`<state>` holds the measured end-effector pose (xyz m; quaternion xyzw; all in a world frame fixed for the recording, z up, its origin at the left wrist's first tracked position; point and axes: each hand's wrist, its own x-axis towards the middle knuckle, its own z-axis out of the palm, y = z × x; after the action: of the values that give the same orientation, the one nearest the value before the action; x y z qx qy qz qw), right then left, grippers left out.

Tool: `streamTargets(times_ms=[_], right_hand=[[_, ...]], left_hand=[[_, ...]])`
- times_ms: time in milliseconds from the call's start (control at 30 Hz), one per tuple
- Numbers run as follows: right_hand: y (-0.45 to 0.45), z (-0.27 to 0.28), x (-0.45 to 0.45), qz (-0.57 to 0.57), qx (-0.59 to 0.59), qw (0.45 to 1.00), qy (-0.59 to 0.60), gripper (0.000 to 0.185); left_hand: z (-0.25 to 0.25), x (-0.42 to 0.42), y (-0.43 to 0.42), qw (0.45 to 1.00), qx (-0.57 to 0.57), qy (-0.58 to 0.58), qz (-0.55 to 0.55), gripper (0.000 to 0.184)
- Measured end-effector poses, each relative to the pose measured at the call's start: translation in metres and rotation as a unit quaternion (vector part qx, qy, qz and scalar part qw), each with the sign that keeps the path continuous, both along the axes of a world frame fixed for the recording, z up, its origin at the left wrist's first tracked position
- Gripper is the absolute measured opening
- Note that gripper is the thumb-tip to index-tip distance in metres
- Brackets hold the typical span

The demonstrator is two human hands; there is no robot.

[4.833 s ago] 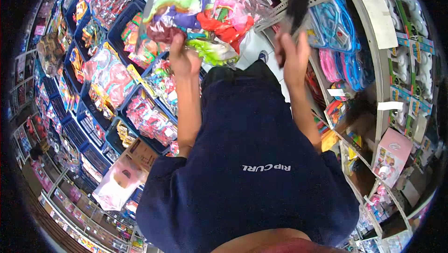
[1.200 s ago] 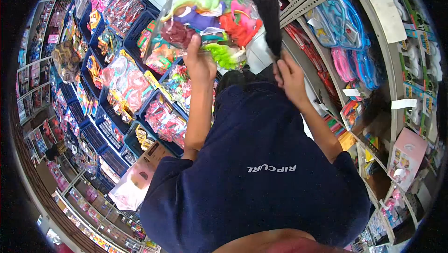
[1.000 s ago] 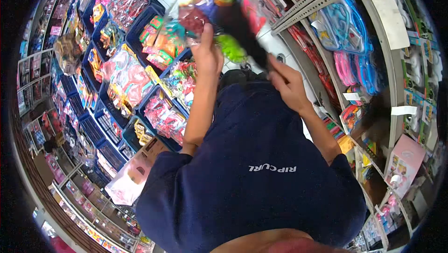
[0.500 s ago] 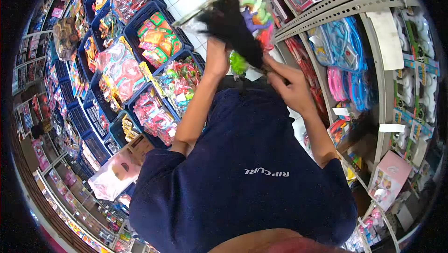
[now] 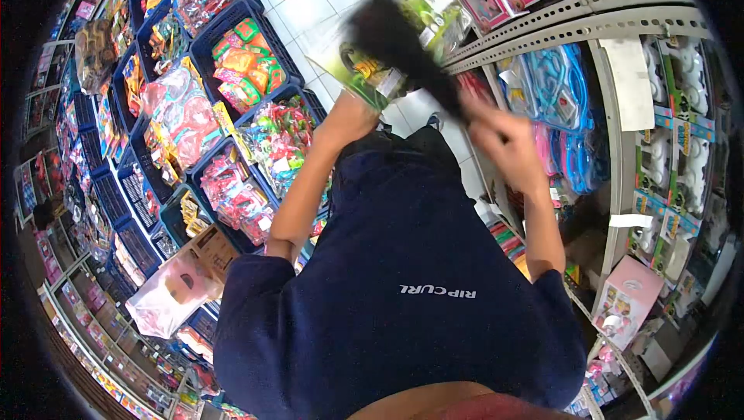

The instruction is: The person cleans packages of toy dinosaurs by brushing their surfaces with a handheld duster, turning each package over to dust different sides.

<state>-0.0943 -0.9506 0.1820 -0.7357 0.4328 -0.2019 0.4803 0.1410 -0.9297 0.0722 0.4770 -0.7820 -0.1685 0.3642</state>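
Note:
My left hand (image 5: 349, 119) is closed on the lower edge of a clear plastic toy pack (image 5: 438, 9), whose green and white printed card faces up. A black feathery duster (image 5: 395, 40) lies across the front of the pack, blurred by motion. Its lower end is in my right hand (image 5: 505, 141), whose fingers are wrapped round it. The toys inside the pack cannot be made out behind the card and the duster.
Blue baskets (image 5: 203, 48) of wrapped colourful goods stand in rows on the left. A perforated metal shelf rail (image 5: 589, 25) runs at the upper right, above blue packs (image 5: 546, 87). A pink box (image 5: 632, 296) sits lower right. White floor tiles (image 5: 302, 5) show at the top.
The pack has been turned from its side with bright coloured toys to its printed card side. The duster has swept up and leftward across it, and my right hand has moved slightly right.

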Motion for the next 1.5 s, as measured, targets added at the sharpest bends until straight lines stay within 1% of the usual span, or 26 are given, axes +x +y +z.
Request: streamTargets(times_ms=[33, 67, 133, 200, 267, 300, 333, 400, 433, 467, 567, 600, 667, 700, 733, 900, 933, 1000, 1033, 1100, 1133, 1233, 1300, 1400, 1467, 1500], right_hand=[[0.003, 0.007, 0.002, 0.082, 0.032, 0.996, -0.005, 0.034], [0.0, 0.008, 0.001, 0.059, 0.003, 0.998, 0.016, 0.033], [-0.008, 0.006, -0.003, 0.034, -0.022, 0.998, 0.041, 0.033], [-0.018, -0.002, -0.006, -0.132, -0.055, 0.987, 0.071, 0.034], [-0.001, 0.0, -0.003, 0.034, -0.043, 0.998, 0.04, 0.034], [0.006, 0.004, 0.004, 0.123, -0.064, 0.99, 0.007, 0.034], [0.003, 0.005, 0.005, 0.105, -0.074, 0.991, 0.029, 0.034], [-0.013, 0.003, 0.003, -0.014, -0.026, 0.997, 0.071, 0.034], [-0.026, 0.001, -0.001, -0.113, 0.03, 0.989, 0.09, 0.034], [-0.026, 0.005, 0.002, -0.087, 0.03, 0.989, 0.115, 0.034], [-0.012, -0.004, 0.008, 0.109, -0.091, 0.989, 0.027, 0.035], [-0.009, -0.005, 0.009, 0.098, -0.086, 0.991, 0.03, 0.035], [-0.021, -0.013, 0.007, -0.023, -0.025, 0.998, 0.048, 0.035], [-0.028, -0.023, 0.002, -0.133, 0.038, 0.988, 0.063, 0.034], [-0.023, -0.032, 0.001, -0.13, -0.007, 0.99, 0.061, 0.034], [0.006, -0.037, 0.017, 0.107, -0.052, 0.991, 0.061, 0.031], [-0.001, -0.038, 0.015, 0.078, -0.045, 0.995, 0.048, 0.03], [-0.012, -0.045, 0.01, 0.051, -0.041, 0.997, 0.04, 0.029], [-0.012, -0.047, 0.009, 0.054, -0.045, 0.997, 0.041, 0.029], [-0.007, -0.045, 0.005, 0.096, -0.039, 0.991, 0.089, 0.029], [-0.006, -0.042, 0.004, 0.138, -0.035, 0.98, 0.139, 0.03], [-0.011, -0.037, 0.001, 0.146, -0.031, 0.978, 0.149, 0.033], [-0.015, -0.046, -0.003, 0.097, -0.07, 0.988, 0.096, 0.035], [-0.016, -0.049, -0.006, 0.178, -0.031, 0.976, 0.124, 0.032], [-0.018, -0.047, -0.012, 0.197, 0.029, 0.967, 0.156, 0.031], [-0.021, -0.051, -0.015, 0.131, -0.063, 0.987, 0.065, 0.031]], left_hand=[[-0.004, 0.004, 0.001, 1.0, -0.005, -0.023, -0.002, 0.035], [-0.008, 0.006, -0.001, 0.999, -0.012, -0.045, -0.005, 0.034], [0.005, 0.009, -0.002, 0.978, 0.201, 0.042, -0.037, 0.04], [-0.007, 0.012, -0.001, 0.978, 0.204, 0.016, -0.039, 0.04], [-0.03, 0.02, 0.001, 0.978, 0.201, -0.044, -0.033, 0.041], [-0.03, 0.02, 0.01, 0.994, 0.095, -0.032, 0.03, 0.04], [-0.032, 0.015, 0.008, 0.987, -0.043, -0.035, 0.151, 0.037], [-0.035, 0.021, -0.001, 0.982, 0.175, -0.068, -0.032, 0.039], [-0.034, 0.02, 0.001, 0.973, 0.231, 0.019, -0.007, 0.041], [-0.029, 0.019, 0.001, 0.953, 0.283, 0.106, 0.018, 0.043], [0.005, 0.016, 0.002, 0.99, 0.127, 0.064, 0.007, 0.042], [-0.012, 0.018, 0.004, 0.994, -0.113, 0.006, 0.001, 0.04], [0.002, 0.018, -0.004, 0.994, -0.104, -0.013, 0.03, 0.032], [0.005, 0.017, 0.0, 0.998, 0.018, 0.046, 0.04, 0.035], [0.006, 0.015, 0.003, 0.984, 0.138, 0.103, 0.052, 0.038], [-0.006, 0.013, -0.009, 0.947, 0.13, 0.283, 0.084, 0.036], [-0.012, 0.012, -0.009, 0.937, 0.148, 0.309, 0.064, 0.036], [-0.018, 0.007, -0.013, 0.797, 0.294, 0.524, 0.062, 0.043], [-0.009, 0.003, -0.016, 0.796, 0.296, 0.524, 0.065, 0.043], [0.027, 0.002, -0.027, 0.683, 0.335, 0.636, 0.128, 0.041], [0.034, 0.007, -0.027, 0.732, 0.334, 0.584, 0.104, 0.048], [0.033, 0.011, -0.032, 0.746, 0.294, 0.59, 0.09, 0.058], [0.033, 0.011, -0.032, 0.722, 0.275, 0.634, 0.022, 0.057], [0.03, 0.012, -0.032, 0.672, 0.281, 0.685, -0.029, 0.051], [0.031, 0.014, -0.031, 0.687, 0.266, 0.676, -0.011, 0.049], [0.03, 0.015, -0.029, 0.701, 0.252, 0.667, 0.008, 0.047]])
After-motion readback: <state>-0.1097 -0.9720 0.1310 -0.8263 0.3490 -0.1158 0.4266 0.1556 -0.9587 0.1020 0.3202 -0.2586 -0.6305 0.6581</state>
